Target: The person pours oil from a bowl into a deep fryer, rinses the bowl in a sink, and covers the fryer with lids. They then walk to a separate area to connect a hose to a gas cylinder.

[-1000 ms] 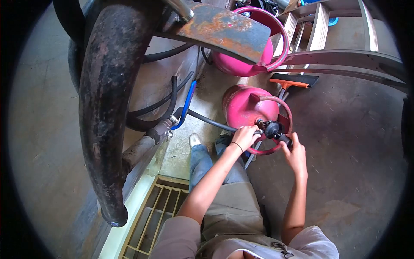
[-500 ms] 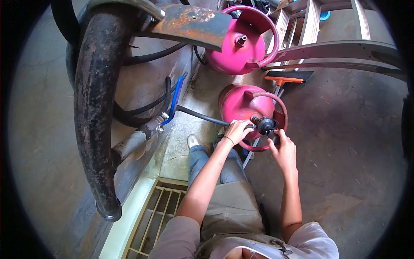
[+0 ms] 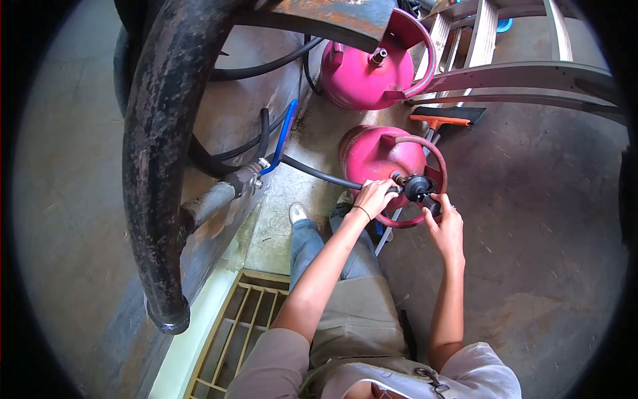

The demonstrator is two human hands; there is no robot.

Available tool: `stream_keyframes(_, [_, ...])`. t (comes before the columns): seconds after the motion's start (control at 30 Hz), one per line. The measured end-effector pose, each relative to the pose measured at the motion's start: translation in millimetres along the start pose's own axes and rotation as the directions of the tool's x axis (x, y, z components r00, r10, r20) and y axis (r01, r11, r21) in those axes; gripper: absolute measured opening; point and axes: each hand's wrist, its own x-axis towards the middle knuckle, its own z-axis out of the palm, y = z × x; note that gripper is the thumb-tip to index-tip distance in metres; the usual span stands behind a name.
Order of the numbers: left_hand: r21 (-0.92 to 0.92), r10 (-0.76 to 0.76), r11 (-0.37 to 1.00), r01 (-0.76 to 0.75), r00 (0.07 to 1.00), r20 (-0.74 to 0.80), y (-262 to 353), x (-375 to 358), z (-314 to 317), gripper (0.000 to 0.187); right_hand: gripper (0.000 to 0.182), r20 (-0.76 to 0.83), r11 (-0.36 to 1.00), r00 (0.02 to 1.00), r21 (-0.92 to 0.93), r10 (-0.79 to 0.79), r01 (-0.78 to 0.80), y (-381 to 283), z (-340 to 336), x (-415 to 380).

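Note:
A pink gas cylinder (image 3: 372, 156) with a ring-shaped collar stands before me. Beside its valve is a round black regulator (image 3: 417, 188). My left hand (image 3: 375, 197) is closed around the end of a black hose (image 3: 325, 175) where it meets the regulator. My right hand (image 3: 445, 223) has its fingers wrapped on the regulator's black knob (image 3: 432, 205) at the right side. The fingers partly hide both the hose end and the knob.
A second pink cylinder (image 3: 359, 80) stands farther off. A metal ladder (image 3: 518, 74) and an orange squeegee (image 3: 444, 120) lie at upper right. A thick black pipe (image 3: 156, 153) and a blue lever (image 3: 284, 136) are on the left, above a yellow grate (image 3: 242, 319).
The view has shifted slightly, so the pipe and lever appear farther right. Both hands remain closed on the hose and knob, with the regulator a little farther right in view.

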Motion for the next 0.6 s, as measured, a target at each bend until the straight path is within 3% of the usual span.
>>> stream_keyframes(0.33, [-0.026,-0.016,1.000,0.014,0.998,-0.063,2.2,-10.2,-0.7,0.019,0.029,0.007,0.997,0.997,-0.011,-0.077,0.078,-3.0,-1.3,1.4])
stream_keyframes(0.4, [-0.039,-0.017,0.999,0.015,0.998,-0.056,2.9,-9.5,-3.5,0.018,0.030,0.032,0.995,1.000,-0.098,0.002,0.001,-5.7,-0.9,-2.9])
stream_keyframes(0.53, [0.004,-0.009,1.000,0.009,0.999,-0.053,5.4,-8.7,-4.8,0.017,0.035,-0.077,0.952,0.951,-0.045,0.300,-0.304,4.2,18.7,-0.5])
stream_keyframes(0.6, [0.019,0.038,0.999,-0.037,0.996,-0.075,7.5,-8.9,-5.1,0.017,0.033,-0.058,0.937,0.935,0.019,0.349,-0.348,6.8,18.2,5.0])
